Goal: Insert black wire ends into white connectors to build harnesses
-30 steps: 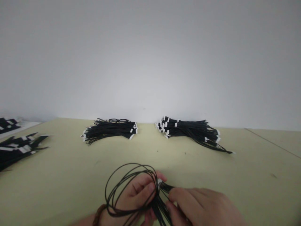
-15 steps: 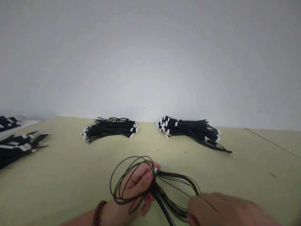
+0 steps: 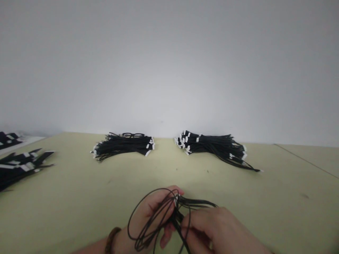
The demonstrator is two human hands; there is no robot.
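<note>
Near the bottom centre, my left hand point(image 3: 156, 211) grips a bundle of thin black cables point(image 3: 198, 202) close to a white connector point(image 3: 177, 199). Several loose black loops hang over the back of this hand and its wrist, which wears a brown bracelet. My right hand point(image 3: 214, 227) is just to the right, its fingers closed on the black cables below the connector. Its fingertips are partly hidden among the strands.
A bundle of black cables with white connectors point(image 3: 124, 145) lies at the back left, with eyeglasses point(image 3: 132, 135) behind it. Another bundle point(image 3: 214, 146) lies back right. More cables point(image 3: 18, 167) are at the far left on the pale table point(image 3: 265, 197).
My right hand has moved left, up against the cables beside my left hand. The loose loops have shifted and now hang lower over my left hand.
</note>
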